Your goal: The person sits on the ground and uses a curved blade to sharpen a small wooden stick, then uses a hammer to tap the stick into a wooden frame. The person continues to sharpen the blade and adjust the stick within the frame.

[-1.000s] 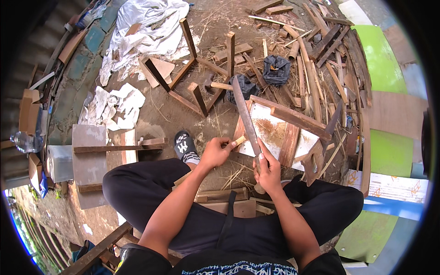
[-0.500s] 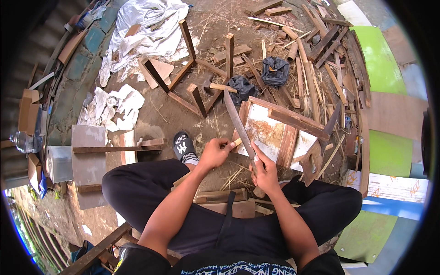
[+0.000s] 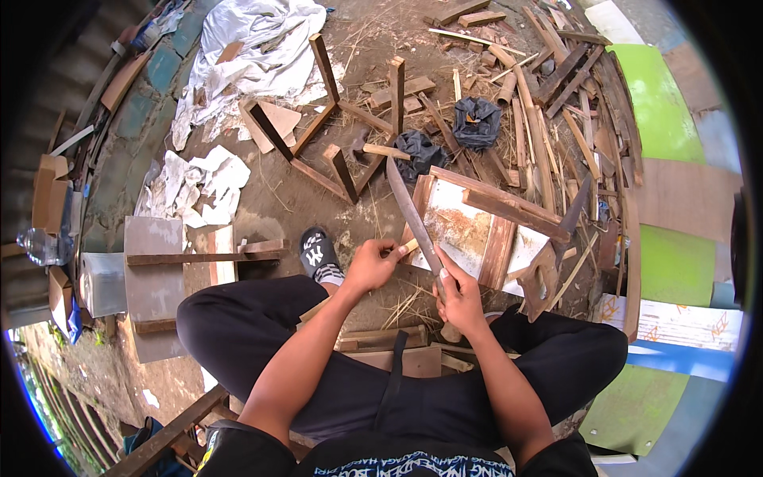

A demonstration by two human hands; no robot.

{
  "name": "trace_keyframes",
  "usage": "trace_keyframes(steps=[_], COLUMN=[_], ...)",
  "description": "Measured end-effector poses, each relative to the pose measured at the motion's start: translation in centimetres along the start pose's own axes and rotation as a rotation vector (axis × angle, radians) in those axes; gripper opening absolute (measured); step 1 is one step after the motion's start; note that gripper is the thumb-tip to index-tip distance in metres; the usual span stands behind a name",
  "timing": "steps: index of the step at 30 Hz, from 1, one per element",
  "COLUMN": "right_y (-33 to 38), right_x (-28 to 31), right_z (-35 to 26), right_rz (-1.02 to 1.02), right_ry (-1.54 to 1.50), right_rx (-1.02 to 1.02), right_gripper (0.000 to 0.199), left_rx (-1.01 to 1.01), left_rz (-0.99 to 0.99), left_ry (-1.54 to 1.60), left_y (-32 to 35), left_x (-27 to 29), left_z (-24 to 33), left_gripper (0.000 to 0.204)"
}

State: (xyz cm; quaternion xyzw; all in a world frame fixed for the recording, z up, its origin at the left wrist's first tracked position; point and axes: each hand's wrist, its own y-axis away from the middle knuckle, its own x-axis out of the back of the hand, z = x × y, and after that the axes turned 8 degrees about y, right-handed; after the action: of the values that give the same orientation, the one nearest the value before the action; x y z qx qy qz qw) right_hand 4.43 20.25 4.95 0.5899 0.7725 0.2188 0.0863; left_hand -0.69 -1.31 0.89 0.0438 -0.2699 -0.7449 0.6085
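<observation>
My right hand (image 3: 459,296) grips the handle of a long dark machete (image 3: 411,213) whose blade points up and away from me. My left hand (image 3: 370,265) pinches a small pale wooden stick (image 3: 407,247) and holds it against the blade's edge. Both hands work just above my knees, in front of a flat wooden frame with a pale panel (image 3: 469,226) lying on the dirt.
Scrap wood strips (image 3: 548,103) pile up on the right. Angled wooden frames (image 3: 326,151) and a hammer (image 3: 373,149) lie ahead, with two black bags (image 3: 477,123) beside them. White sheeting (image 3: 254,40) and torn paper (image 3: 199,183) lie at left, near a low bench (image 3: 159,270). My sandalled foot (image 3: 316,254) rests on the ground.
The machete blade has tilted further left and its tip moved away from me. The left hand stays on the small stick at the blade.
</observation>
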Motion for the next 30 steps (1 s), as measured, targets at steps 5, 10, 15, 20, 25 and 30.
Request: trace_keyframes(steps=[5, 10, 15, 20, 25, 30], right_y=[0.1, 0.3, 0.0, 0.2, 1.2, 1.5], right_x=[0.1, -0.3, 0.0, -0.1, 0.6, 0.2], right_z=[0.5, 0.5, 0.7, 1.1, 0.2, 1.3], right_rz=[0.051, 0.036, 0.065, 0.274, 0.277, 0.351], right_ry=[-0.081, -0.047, 0.047, 0.389, 0.705, 0.832], right_rx=[0.004, 0.003, 0.045, 0.398, 0.437, 0.506], right_gripper=[0.048, 0.048, 0.046, 0.050, 0.053, 0.054], left_rx=[0.011, -0.009, -0.002, -0.031, -0.014, -0.024], left_rz=[-0.009, -0.004, -0.011, 0.067, 0.071, 0.119], left_ry=[-0.031, 0.000, 0.010, 0.050, 0.027, 0.023], left_y=[0.0, -0.1, -0.3, 0.0, 0.5, 0.6], left_x=[-0.1, -0.1, -0.2, -0.9, -2.0, -2.2], left_z=[0.3, -0.4, -0.3, 0.2, 0.9, 0.8], left_gripper=[0.037, 0.037, 0.037, 0.038, 0.035, 0.034])
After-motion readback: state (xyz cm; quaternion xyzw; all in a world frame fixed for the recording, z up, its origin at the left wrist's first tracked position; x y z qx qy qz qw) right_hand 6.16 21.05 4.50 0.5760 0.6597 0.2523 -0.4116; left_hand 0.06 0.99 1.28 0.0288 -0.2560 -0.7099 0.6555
